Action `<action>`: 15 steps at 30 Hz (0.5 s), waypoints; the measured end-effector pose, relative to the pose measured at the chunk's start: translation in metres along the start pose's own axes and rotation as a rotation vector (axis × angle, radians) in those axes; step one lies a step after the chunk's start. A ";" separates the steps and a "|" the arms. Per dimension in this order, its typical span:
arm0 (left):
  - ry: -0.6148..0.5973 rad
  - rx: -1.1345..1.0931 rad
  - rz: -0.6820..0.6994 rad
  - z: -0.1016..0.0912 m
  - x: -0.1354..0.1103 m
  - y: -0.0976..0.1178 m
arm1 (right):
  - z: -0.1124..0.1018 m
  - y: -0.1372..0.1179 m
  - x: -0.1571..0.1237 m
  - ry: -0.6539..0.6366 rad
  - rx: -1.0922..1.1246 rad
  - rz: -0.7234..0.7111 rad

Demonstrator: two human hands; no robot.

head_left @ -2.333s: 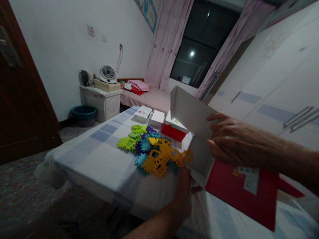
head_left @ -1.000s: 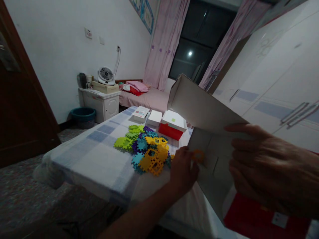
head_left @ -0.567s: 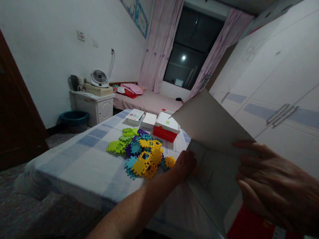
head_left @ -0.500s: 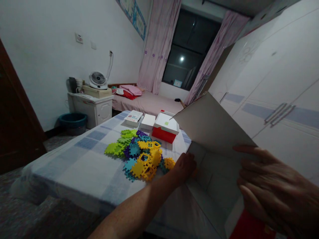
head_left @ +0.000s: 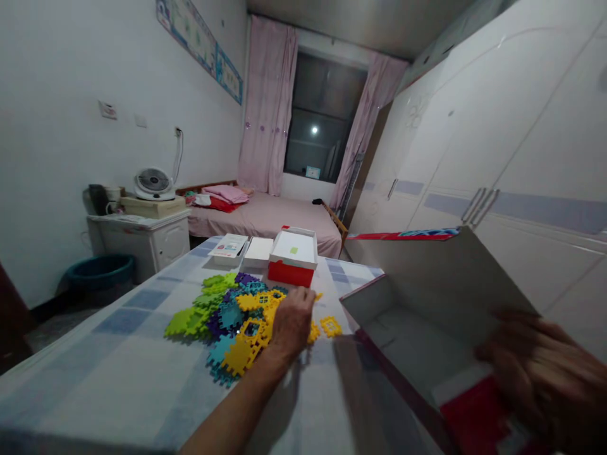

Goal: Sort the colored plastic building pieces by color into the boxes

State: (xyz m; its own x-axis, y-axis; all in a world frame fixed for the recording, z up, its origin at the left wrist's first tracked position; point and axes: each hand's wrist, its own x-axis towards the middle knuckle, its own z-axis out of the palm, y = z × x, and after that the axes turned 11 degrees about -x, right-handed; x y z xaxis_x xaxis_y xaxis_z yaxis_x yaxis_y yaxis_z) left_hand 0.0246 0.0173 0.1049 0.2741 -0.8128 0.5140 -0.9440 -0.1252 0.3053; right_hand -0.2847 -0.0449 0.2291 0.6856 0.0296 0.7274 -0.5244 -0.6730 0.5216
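My left hand (head_left: pixel 293 319) is over the right side of a heap of notched plastic building pieces, fingers curled closed, with a bit of a yellow building piece (head_left: pixel 319 296) sticking out by the fingertips. Yellow pieces (head_left: pixel 239 357) lie at the front of the heap, with green pieces (head_left: pixel 183 322), blue and purple ones behind and to the left. A yellow frame-shaped piece (head_left: pixel 331 326) rests apart, right of my hand. My right hand (head_left: pixel 535 366), blurred, grips the raised flap of a cardboard box (head_left: pixel 417 335), which is tilted open with its grey inside showing.
A red and white box (head_left: pixel 291 272) and two flat white boxes, one a printed white box (head_left: pixel 229 248), stand at the table's far end. The checked tablecloth (head_left: pixel 118 354) covers the table. Beyond are a bed (head_left: pixel 279 218), a fan (head_left: pixel 154 183), a blue tub (head_left: pixel 101 272) and a wardrobe (head_left: pixel 521 126).
My left hand has come out of the box and moved left to the heap. A yellow frame-shaped piece now shows beside it. The view has turned, and my right hand still holds the box.
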 end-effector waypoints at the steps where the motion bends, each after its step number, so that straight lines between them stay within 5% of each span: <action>1: -0.018 0.056 -0.061 -0.004 -0.004 -0.012 | 0.006 0.004 -0.003 -0.009 -0.028 -0.011; 5: 0.003 0.160 -0.138 -0.004 -0.017 -0.037 | 0.056 0.008 -0.018 -0.087 -0.214 0.091; 9: 0.247 0.086 0.099 0.020 -0.024 -0.018 | 0.121 0.000 -0.024 -0.083 -0.203 0.351; 15: 0.388 -0.094 0.472 0.072 -0.038 0.021 | 0.183 -0.005 -0.020 -0.075 -0.131 0.394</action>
State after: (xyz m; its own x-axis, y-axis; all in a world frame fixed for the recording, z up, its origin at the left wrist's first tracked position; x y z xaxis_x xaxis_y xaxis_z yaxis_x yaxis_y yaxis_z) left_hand -0.0185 0.0046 0.0335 -0.1053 -0.5003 0.8594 -0.9643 0.2626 0.0347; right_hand -0.2037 -0.1776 0.1305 0.4520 -0.2679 0.8508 -0.8103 -0.5221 0.2661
